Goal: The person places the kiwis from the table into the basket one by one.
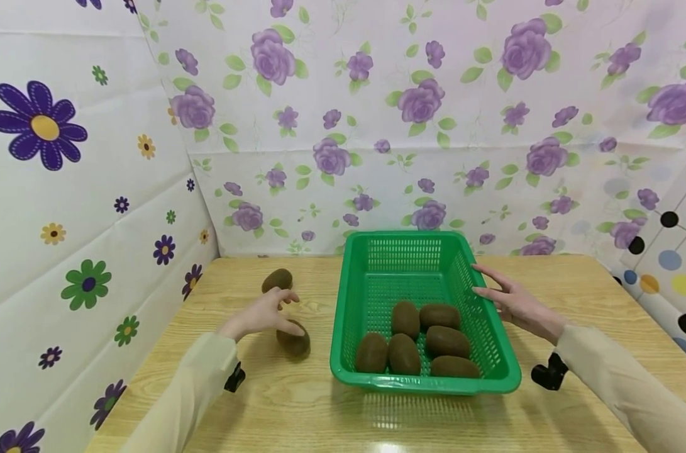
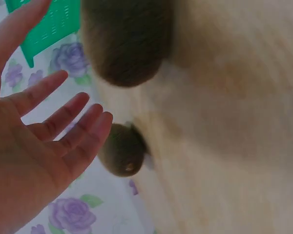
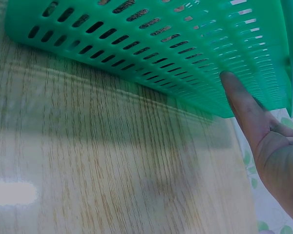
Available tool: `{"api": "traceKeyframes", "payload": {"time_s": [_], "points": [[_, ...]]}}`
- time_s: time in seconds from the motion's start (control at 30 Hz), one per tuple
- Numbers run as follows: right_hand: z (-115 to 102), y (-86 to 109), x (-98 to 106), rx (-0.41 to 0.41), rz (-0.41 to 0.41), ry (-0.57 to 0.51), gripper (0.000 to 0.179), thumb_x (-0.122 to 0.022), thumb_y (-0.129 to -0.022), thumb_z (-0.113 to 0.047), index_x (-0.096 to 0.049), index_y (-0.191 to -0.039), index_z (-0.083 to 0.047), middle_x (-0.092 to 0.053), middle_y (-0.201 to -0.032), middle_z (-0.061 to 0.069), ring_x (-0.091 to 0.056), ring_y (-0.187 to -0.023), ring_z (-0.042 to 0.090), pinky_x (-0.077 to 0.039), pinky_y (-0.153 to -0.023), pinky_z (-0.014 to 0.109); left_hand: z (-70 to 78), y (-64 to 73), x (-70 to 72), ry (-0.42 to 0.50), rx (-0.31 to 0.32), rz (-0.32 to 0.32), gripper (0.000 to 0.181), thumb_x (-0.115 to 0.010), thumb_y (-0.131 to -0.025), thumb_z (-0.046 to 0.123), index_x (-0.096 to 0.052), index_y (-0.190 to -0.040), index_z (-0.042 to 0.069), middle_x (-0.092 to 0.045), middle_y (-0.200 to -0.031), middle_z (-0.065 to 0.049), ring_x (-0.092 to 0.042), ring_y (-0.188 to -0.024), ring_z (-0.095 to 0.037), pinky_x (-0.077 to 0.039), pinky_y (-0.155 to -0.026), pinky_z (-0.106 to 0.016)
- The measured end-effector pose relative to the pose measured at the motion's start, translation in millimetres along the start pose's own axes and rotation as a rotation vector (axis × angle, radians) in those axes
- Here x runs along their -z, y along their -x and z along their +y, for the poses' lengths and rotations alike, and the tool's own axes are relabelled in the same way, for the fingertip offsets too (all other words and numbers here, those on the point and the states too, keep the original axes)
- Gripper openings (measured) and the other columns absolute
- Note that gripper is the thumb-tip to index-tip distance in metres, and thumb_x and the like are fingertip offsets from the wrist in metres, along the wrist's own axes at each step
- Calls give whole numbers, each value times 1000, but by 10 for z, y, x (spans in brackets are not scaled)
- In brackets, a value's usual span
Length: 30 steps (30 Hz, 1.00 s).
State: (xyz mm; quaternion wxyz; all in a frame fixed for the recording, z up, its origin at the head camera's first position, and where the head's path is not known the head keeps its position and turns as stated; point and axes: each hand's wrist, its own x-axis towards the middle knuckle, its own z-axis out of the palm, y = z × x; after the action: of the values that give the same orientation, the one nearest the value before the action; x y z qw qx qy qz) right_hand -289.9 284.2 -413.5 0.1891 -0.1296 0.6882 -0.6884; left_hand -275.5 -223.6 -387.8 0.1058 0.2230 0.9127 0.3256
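My left hand (image 1: 263, 313) is over the left part of the table with its fingers spread, holding nothing. Just below its thumb lies a brown kiwi (image 1: 293, 343); a second kiwi (image 1: 278, 279) lies beyond the fingers. Both also show in the left wrist view, apart from the palm. At the right side of a green plastic basket (image 1: 343, 314), my right hand (image 1: 520, 305) holds the rim, fingertips over the edge and thumb (image 3: 234, 87) against the slotted outer wall. Several kiwis (image 1: 446, 341) lie in the basket's near half.
The wooden table (image 1: 275, 409) carries the basket and the loose kiwis. A floral cloth (image 1: 331, 189) hangs behind it, and a daisy-print sheet (image 1: 94, 220) stands along the left. Dotted cloth (image 1: 671, 258) hangs at the right.
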Motion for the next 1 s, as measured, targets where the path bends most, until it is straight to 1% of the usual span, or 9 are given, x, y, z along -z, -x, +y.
{"api": "traceKeyframes", "payload": {"time_s": [0.2, 0.37, 0.47, 0.57, 0.67, 0.8, 0.9, 0.97, 1.0], "points": [[-10, -11, -6, -17, 5, 2, 66, -50, -95, -18, -11, -147, -24, -25, -53, -3, -16, -49, 19, -20, -54, 40, -108, 62, -145, 11, 23, -21, 77, -80, -67, 31, -43, -126, -2, -37, -118, -25, -43, -100, -39, -42, -79, -45], [0, -1, 4, -14, 10, -3, 65, -49, -95, -17, -10, -147, -24, -26, -53, -3, -17, -48, 19, -21, -53, 39, -163, 72, -204, 4, 4, -27, 79, -82, -66, 29, -42, -124, -5, -40, -118, -23, -45, -99, -35, -41, -80, -46], [5, -1, 11, -13, 8, 1, 65, -49, -95, -17, -11, -147, -24, -26, -52, -4, -18, -48, 18, -29, -50, 34, -187, 77, -232, -1, -12, -31, 76, -82, -66, 28, -43, -122, -6, -45, -113, -19, -46, -98, -31, -40, -80, -44], [0, -3, 10, -16, 4, 4, 66, -50, -94, -18, -11, -147, -24, -25, -52, -3, -17, -48, 19, -38, -54, 31, -193, 88, -246, -13, -26, -31, 72, -81, -67, 28, -46, -118, -8, -48, -107, -14, -47, -94, -26, -41, -78, -41], [-6, -4, 9, -19, 4, 0, 67, -51, -94, -19, -10, -147, -24, -25, -52, -3, -17, -49, 20, -37, -54, 31, -192, 95, -239, -26, -39, -29, 69, -80, -67, 28, -48, -116, -9, -50, -106, -12, -48, -93, -25, -41, -78, -40], [-10, -4, 7, -19, 6, -7, 67, -51, -94, -18, -10, -147, -24, -25, -52, -3, -17, -48, 19, -38, -55, 32, -194, 90, -191, -32, -29, -46, 69, -80, -67, 28, -49, -117, -7, -51, -109, -11, -49, -94, -25, -41, -79, -40], [-11, -4, 4, -19, 6, -12, 67, -51, -94, -18, -10, -147, -24, -26, -52, -4, -18, -48, 18, -40, -58, 32, -184, 79, -122, -2, -14, -62, 69, -80, -67, 27, -48, -118, -6, -49, -111, -12, -50, -93, -25, -43, -78, -40], [-10, -3, 1, -18, 8, -10, 66, -50, -94, -18, -10, -147, -23, -26, -52, -4, -18, -48, 18, -38, -56, 33, -166, 67, -64, 28, -16, -63, 70, -80, -67, 25, -46, -119, -7, -47, -112, -14, -51, -93, -26, -44, -77, -39], [-8, -2, 1, -18, 11, -9, 66, -50, -94, -18, -10, -147, -23, -25, -52, -4, -17, -48, 18, -34, -53, 34, -156, 60, -32, 39, -14, -58, 70, -80, -67, 25, -46, -119, -6, -47, -112, -14, -51, -93, -27, -44, -76, -39]]}}
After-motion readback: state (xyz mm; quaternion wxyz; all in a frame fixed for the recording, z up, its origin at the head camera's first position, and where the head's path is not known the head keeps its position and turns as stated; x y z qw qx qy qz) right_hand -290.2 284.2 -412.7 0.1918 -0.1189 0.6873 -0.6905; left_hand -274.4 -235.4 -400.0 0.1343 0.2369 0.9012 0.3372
